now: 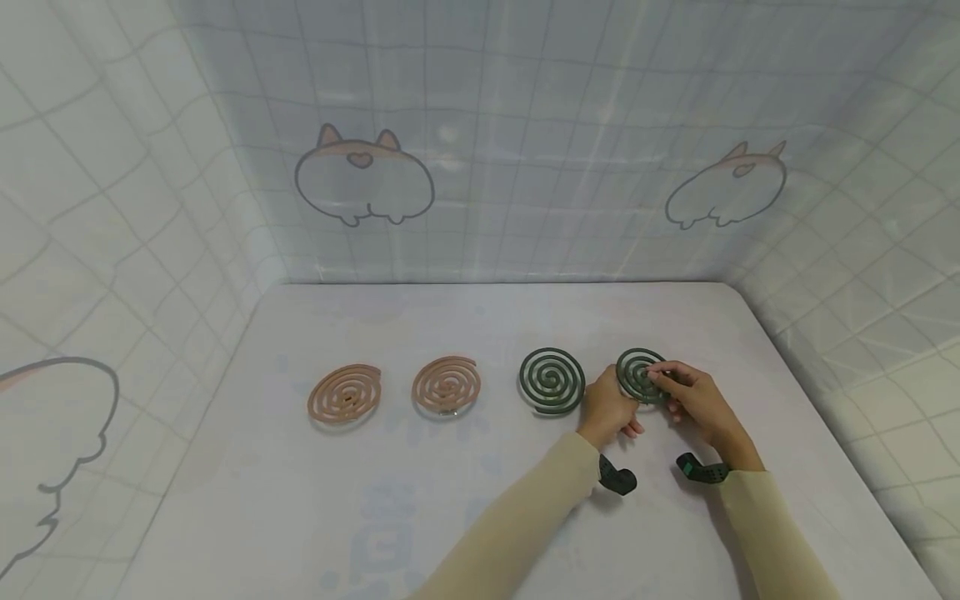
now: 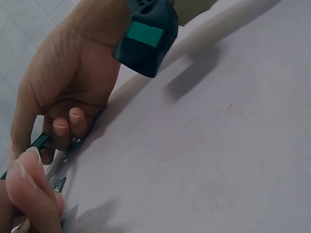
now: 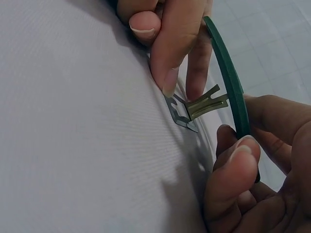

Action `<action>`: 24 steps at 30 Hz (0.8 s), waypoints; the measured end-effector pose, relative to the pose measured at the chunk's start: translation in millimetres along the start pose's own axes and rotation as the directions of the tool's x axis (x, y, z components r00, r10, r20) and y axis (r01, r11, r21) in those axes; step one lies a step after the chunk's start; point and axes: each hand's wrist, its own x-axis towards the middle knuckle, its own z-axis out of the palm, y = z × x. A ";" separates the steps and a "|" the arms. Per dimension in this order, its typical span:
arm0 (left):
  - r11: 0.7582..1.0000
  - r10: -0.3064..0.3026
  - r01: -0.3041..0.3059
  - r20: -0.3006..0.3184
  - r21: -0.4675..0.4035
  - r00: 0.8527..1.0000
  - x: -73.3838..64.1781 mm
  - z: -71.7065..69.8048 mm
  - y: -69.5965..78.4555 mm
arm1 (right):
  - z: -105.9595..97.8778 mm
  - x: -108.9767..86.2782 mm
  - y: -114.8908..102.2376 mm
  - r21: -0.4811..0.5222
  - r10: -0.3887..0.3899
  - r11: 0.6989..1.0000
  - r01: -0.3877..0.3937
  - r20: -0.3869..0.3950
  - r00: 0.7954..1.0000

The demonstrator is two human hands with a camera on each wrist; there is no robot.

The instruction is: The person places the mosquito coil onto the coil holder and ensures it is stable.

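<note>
Toward the right of the table, a green mosquito coil is gripped by my right hand, with fingers at its centre and right side. In the right wrist view this coil is seen edge-on, raised over the table on a small metal coil stand. The stand's upright prongs reach the underside of the coil, and its flat base is low at the tabletop. My left hand is left of the coil; in the right wrist view its fingertips pinch the stand's base.
Left of my hands lies a second green coil. Farther left, two brown coils, a nearer one and a leftmost one, sit slightly raised, with metal showing under the nearer one. Grid-patterned cloth walls enclose the white table.
</note>
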 end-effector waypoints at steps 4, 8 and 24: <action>1.000 0.004 -0.004 -0.019 0.012 1.000 0.6 1.9 -0.3 | 1.0 0.4 0.5 -0.005 0.003 1.000 -0.003 -0.003 1.000; 1.000 -0.008 0.008 -0.024 0.005 1.000 1.8 2.6 -0.4 | 1.3 1.1 1.0 -0.008 0.006 1.000 -0.006 -0.011 1.000; 0.994 -0.015 0.024 -0.077 0.106 0.997 2.9 7.6 2.9 | 8.3 -3.6 -3.8 -0.039 -0.029 0.999 0.027 -0.076 0.997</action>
